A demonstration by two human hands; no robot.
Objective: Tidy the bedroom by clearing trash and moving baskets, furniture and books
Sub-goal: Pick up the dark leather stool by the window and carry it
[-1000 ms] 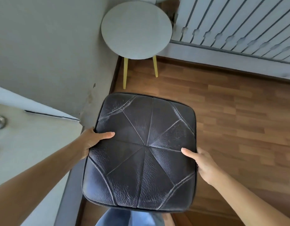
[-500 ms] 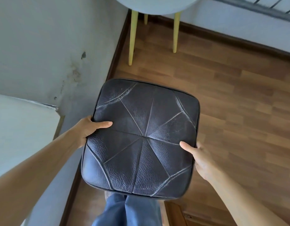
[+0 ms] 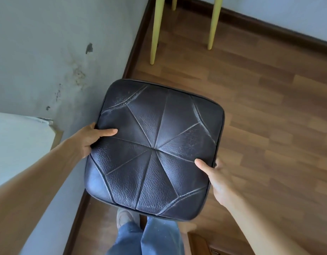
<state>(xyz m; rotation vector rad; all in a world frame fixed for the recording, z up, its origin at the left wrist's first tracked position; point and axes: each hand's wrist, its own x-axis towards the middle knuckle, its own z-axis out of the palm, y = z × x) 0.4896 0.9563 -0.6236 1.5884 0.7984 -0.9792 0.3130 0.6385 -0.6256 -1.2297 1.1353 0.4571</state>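
A person holds a black padded seat (image 3: 155,150) between two hands. It is square with round corners, and lines run out from its middle like a star. It is in the middle of the room's corner spot, close to the gray wall (image 3: 48,52) on the left and over the brown wood floor (image 3: 269,126). I can only see its top. What is under it is hidden.

The left hand (image 3: 89,138) grips the left edge. The left thumb (image 3: 107,133) lies flat on top and points right. The other fingers curl around the edge and go under, so I cannot tell how they lie. The right hand (image 3: 219,183) grips the right edge, nearer than the left one. The right thumb (image 3: 201,165) presses on top, and the fingers go down behind the edge, mostly hidden. Each hand pinches the seat between thumb and fingers.

The near edge of the seat covers part of a gray shoe (image 3: 125,218). Blue jeans (image 3: 153,238) show below it.

Far away, thin yellow legs (image 3: 156,30) stand on the floor. A dark baseboard (image 3: 135,45) runs along the bottom of the wall. The wall has dirty marks on it. A white panel (image 3: 15,144) sticks in from the left, touching the wall.
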